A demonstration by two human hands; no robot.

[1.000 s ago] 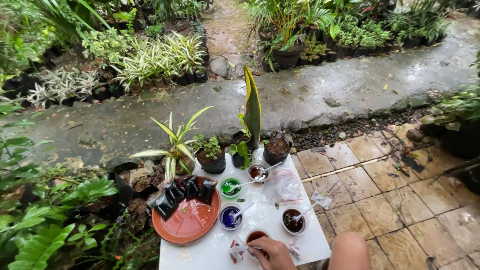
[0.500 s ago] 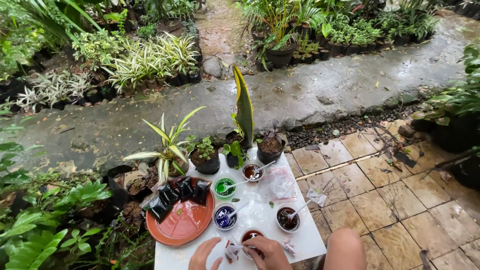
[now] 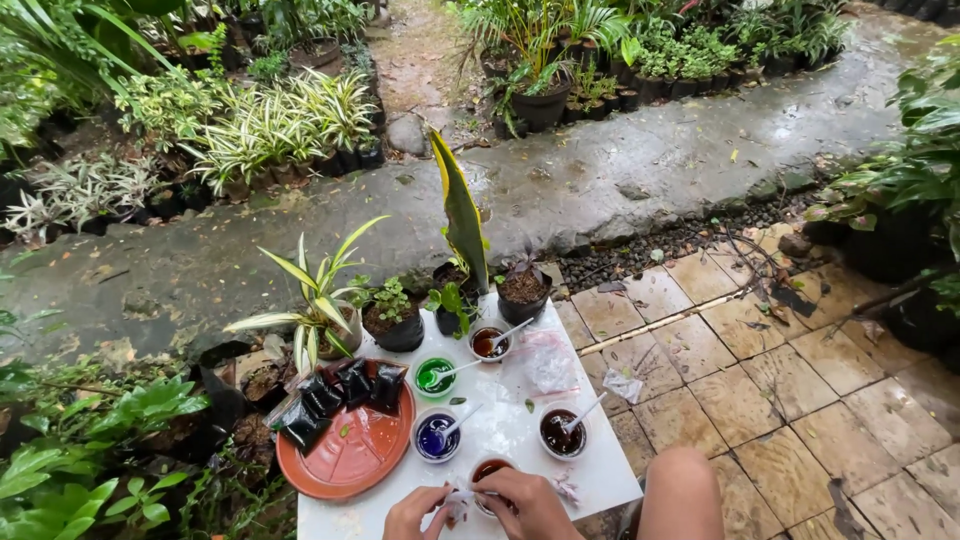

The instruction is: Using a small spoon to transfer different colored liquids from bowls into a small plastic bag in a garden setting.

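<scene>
Garden-side white counter [image 3: 520, 440] — both hands, left [image 3: 418, 513] and right [image 3: 525, 505], are pinching a small object over a red-liquid cup [image 3: 490, 470] — fingers curled.

Your small cup [image 3: 488, 472] of reddish-brown liquid stands upright at the white table's near edge, partly hidden by your hands.

Both hands are at the bottom edge of the head view, close together and nearly touching. The left hand [image 3: 418, 513] is palm down, fingers curled inward toward the right. The right hand [image 3: 522, 502] is knuckles up, fingers bent and pinched at the tips. A bare knee [image 3: 680, 490] shows to the right of it.
</scene>
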